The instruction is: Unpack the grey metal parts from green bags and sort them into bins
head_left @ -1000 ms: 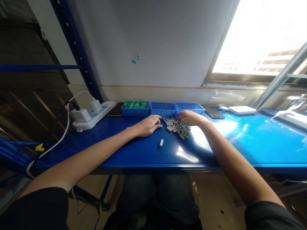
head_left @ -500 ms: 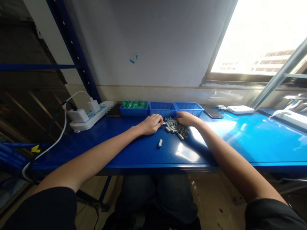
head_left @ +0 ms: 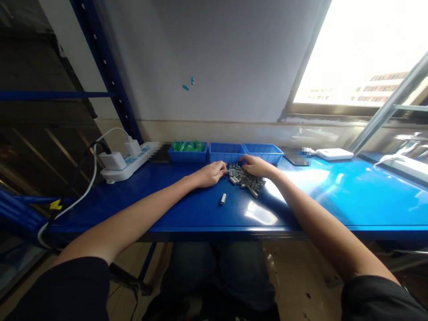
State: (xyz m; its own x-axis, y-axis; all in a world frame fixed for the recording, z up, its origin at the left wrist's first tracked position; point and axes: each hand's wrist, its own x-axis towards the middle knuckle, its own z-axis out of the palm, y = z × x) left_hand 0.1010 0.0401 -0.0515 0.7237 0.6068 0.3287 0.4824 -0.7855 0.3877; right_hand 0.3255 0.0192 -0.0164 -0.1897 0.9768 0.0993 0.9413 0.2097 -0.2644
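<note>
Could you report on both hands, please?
Left hand at metal pile. Right hand at pile's far side. One metal piece lies apart. Blue bins close behind.

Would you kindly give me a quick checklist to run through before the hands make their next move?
1. Left hand at the left edge of the metal pieces: ok.
2. Left hand gripping a piece: cannot tell, fingertips hidden.
3. Right hand at the pile: ok; its grip is unclear.
4. All pieces gathered together: not ok; one loose piece lies nearer the front edge.
5. Power strip clear of both hands: ok, away to the left.
</note>
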